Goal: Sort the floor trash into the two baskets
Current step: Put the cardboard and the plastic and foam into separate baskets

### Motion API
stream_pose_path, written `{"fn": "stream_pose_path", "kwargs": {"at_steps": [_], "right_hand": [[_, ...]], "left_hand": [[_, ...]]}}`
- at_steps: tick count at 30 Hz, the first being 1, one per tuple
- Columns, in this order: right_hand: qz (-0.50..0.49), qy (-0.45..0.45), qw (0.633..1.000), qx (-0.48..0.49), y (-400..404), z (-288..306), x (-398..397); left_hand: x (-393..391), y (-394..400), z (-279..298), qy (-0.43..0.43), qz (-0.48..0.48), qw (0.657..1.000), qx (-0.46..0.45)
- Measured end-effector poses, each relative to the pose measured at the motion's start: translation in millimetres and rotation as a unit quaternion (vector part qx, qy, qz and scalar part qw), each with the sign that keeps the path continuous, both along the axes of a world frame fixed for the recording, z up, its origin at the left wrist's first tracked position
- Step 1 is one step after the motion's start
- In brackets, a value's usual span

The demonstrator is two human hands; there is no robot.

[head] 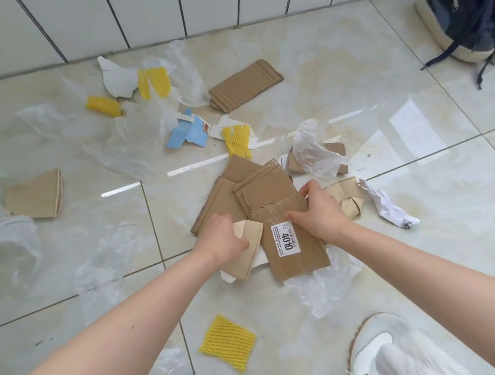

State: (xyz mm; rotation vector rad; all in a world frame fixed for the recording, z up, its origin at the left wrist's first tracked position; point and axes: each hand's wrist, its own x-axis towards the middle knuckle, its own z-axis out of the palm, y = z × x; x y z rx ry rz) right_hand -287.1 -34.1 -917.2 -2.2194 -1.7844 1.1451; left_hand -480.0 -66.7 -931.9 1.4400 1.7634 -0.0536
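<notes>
I see the left hand (222, 239) curled around a flattened tan paper cup sleeve with a white lining (247, 250), thumb on top and fingers tucked beneath its near edge. The right hand (320, 213) pinches the right edge of a brown corrugated cardboard sheet bearing a white shipping label printed 4010 (290, 250), thumb on the upper face, fingers wrapped behind. The labelled sheet lies on top of a fanned stack of brown cardboard pieces (240, 188) at the centre of the glossy pale tiled floor (403, 262), and the tan sleeve touches its left edge.

Just right of the right hand I note crumpled beige paper cups (348, 199) and a crushed white paper scrap (387, 205). Beyond the stack lies a yellow foam net sleeve (237, 140), a torn light-blue carton fragment (187, 132) and a folded brown cardboard flap (245, 85) near the white tiled wall (219, 2). Two further yellow foam nets (154, 82) sit by a torn white paper cup piece (116, 79). Thin clear plastic film (130, 145) spreads across the left half of the floor, partly covering a tan cardboard cup sleeve (37, 195). A flat yellow foam net square (228, 342) rests between my forearms. A dark navy sneaker (466, 11) stands at the far right; a white shoe (378, 345) shows at the lower right
</notes>
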Motion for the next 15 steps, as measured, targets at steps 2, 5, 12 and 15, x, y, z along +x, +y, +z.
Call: {"fn": "stream_pose_path", "kwargs": {"at_steps": [2,5,12,15], "right_hand": [[-0.018,0.020,1.000,0.010,-2.4,6.8,-3.5],[-0.069,0.099,0.993,-0.004,-4.8,21.0,-11.7],[-0.130,0.239,0.962,0.029,-8.8,57.8,-49.1],[-0.115,0.272,0.955,0.025,-10.1,62.8,-69.3]], "left_hand": [[-9.2,-0.7,6.1,-0.023,0.032,0.999,0.002],[-33.6,-5.4,19.9,-0.105,0.111,0.988,-0.035],[-111.8,-40.6,56.3,-0.164,0.211,0.964,0.007],[-148.4,-59.8,64.4,-0.162,0.274,0.947,0.041]]}}
